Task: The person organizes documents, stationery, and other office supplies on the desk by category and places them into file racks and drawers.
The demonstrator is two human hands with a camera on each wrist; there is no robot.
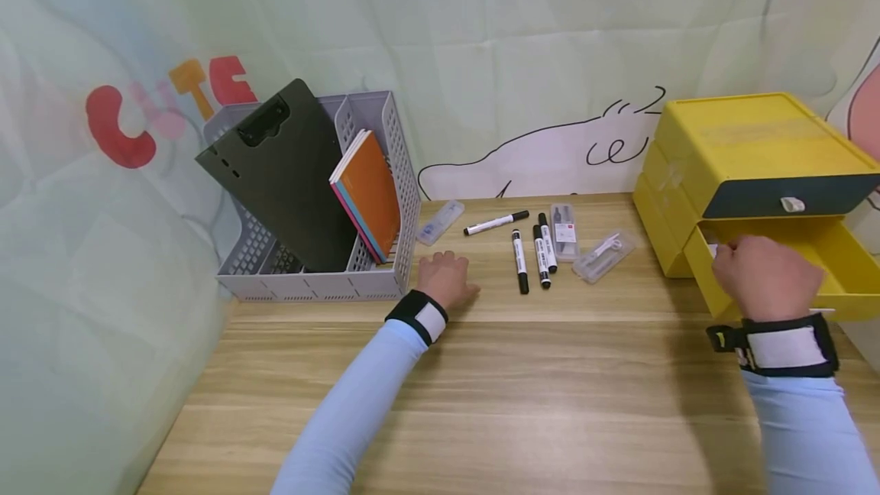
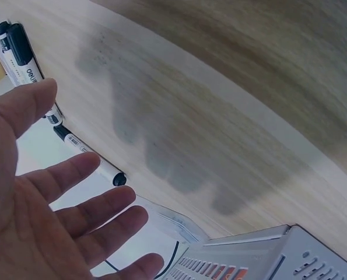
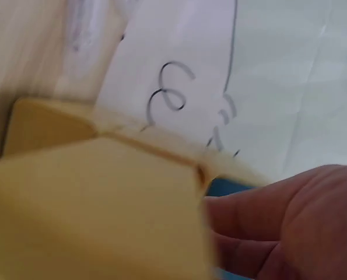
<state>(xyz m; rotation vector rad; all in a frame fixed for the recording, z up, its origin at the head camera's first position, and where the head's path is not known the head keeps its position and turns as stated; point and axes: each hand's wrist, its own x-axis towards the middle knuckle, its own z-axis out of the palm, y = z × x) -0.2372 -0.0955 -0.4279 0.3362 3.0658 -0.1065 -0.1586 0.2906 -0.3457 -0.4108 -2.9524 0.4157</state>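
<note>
My left hand (image 1: 443, 279) hovers low over the table just right of the grey file rack, its fingers loosely spread and nothing in the palm. A clear plastic case (image 1: 441, 221) lies just beyond its fingertips. At the right, my right hand (image 1: 768, 277) reaches into the pulled-out yellow drawer (image 1: 855, 304), near its left side wall. The fingers are curled, and their tips are hidden behind the yellow wall in the right wrist view. A small white thing (image 1: 713, 250) shows beside the knuckles; I cannot tell whether the hand holds it.
The grey file rack (image 1: 309, 286) holds a dark clipboard (image 1: 292, 182) and notebooks (image 1: 376, 189). Several black-and-white markers (image 1: 520, 260) lie mid-table beside a clear case (image 1: 565, 231) and another case (image 1: 605, 254). A closed dark-fronted drawer (image 1: 749, 197) sits above the open one.
</note>
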